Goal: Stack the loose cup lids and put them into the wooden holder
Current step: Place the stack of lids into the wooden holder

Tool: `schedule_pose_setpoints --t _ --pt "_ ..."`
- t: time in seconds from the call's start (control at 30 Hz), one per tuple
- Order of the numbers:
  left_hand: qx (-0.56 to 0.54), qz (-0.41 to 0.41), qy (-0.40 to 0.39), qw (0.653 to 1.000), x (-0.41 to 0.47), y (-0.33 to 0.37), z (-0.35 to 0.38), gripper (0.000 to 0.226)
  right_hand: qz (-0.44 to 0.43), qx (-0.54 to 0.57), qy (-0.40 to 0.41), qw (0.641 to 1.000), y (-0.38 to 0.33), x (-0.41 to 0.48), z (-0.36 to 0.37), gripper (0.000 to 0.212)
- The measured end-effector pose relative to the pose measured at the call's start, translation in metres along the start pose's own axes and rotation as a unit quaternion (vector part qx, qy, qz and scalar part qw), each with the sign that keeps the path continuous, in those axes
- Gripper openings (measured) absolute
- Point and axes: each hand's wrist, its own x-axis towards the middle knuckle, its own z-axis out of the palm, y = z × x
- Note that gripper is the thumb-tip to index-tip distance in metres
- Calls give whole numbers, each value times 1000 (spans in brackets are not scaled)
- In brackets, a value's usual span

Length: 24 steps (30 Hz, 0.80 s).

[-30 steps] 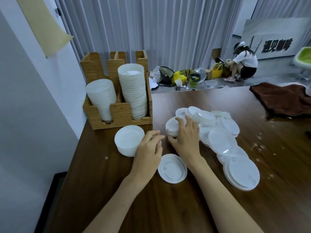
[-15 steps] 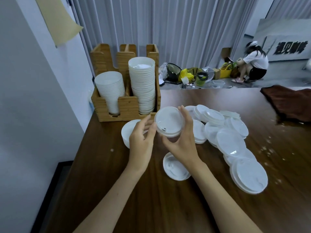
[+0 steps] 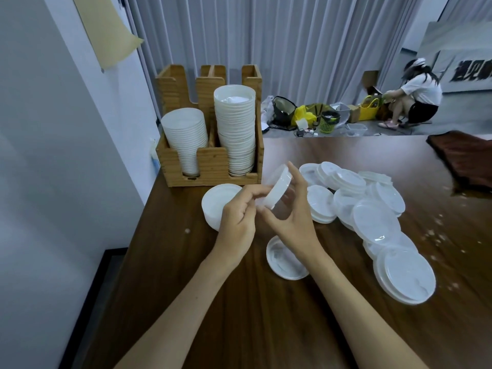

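Grey curtains (image 3: 292, 49) hang behind a long dark wooden table (image 3: 266, 328). On the floor beyond it a person (image 3: 418, 99) crouches among bags and baskets. A brown cloth (image 3: 466, 161) lies at the table's far right edge.

The wooden holder (image 3: 210, 166) stands at the far left corner of the table, with a stack of white lids in each of its two front compartments. The loose lids (image 3: 372, 211) lie in an overlapping heap to its right. A short stack (image 3: 217, 201) sits just in front of the holder.

Above the table, the left hand (image 3: 237, 219) pinches the lower rim of the held lid (image 3: 277, 187). The right hand (image 3: 292, 217) curls round it from the other side, forefinger on the top rim. The lid is tilted almost on edge. A single lid (image 3: 282, 262) lies flat beneath the right wrist.
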Motion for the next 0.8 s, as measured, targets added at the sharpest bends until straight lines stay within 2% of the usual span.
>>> schedule_pose_setpoints --t 0.13,0.3,0.43,0.5,0.57,0.7,0.8 --pt "92 58 -26 994 1 -6 0 53 96 133 -15 986 -6 2 -3 70" --pt "196 137 12 971 0 -22 6 39 168 199 -49 964 -6 2 -1 58" --pt "232 182 24 955 4 -22 0 32 169 209 -43 962 -7 3 0 49" --pt "257 176 24 950 9 -17 -6 31 166 185 -40 968 -6 1 2 42" --pt "283 142 32 948 13 -13 -16 32 145 113 -44 982 -6 -3 3 46" --pt "326 80 14 942 14 -18 -48 30 80 -86 -92 989 -7 -7 9 77" --pt "332 70 17 941 5 -23 -62 27 71 -136 -111 982 -5 -4 17 101"
